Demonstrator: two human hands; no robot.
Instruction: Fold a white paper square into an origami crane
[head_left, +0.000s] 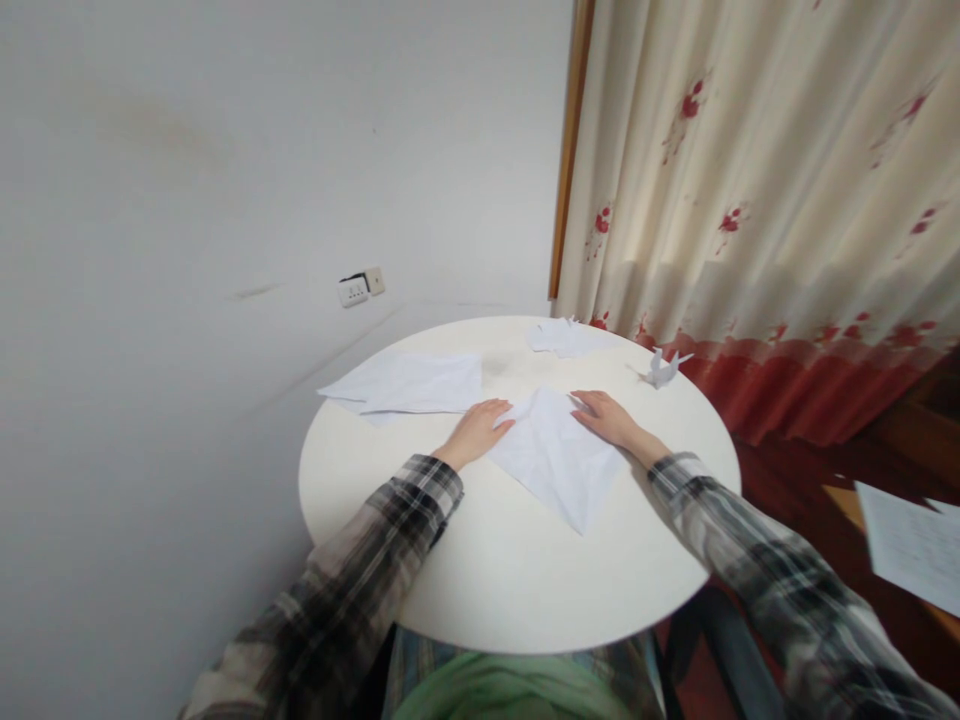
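A folded white paper, triangular with its point toward me, lies in the middle of the round white table. My left hand rests flat at the paper's left upper edge, fingers stretched onto it. On the paper's right upper edge lies my right hand, its fingers also extended and pressing the sheet. Both arms wear plaid sleeves.
Loose white sheets lie at the table's back left. A crumpled or folded paper sits at the far edge and a small paper crane at the back right. A floral curtain hangs to the right; another printed sheet lies at the far right.
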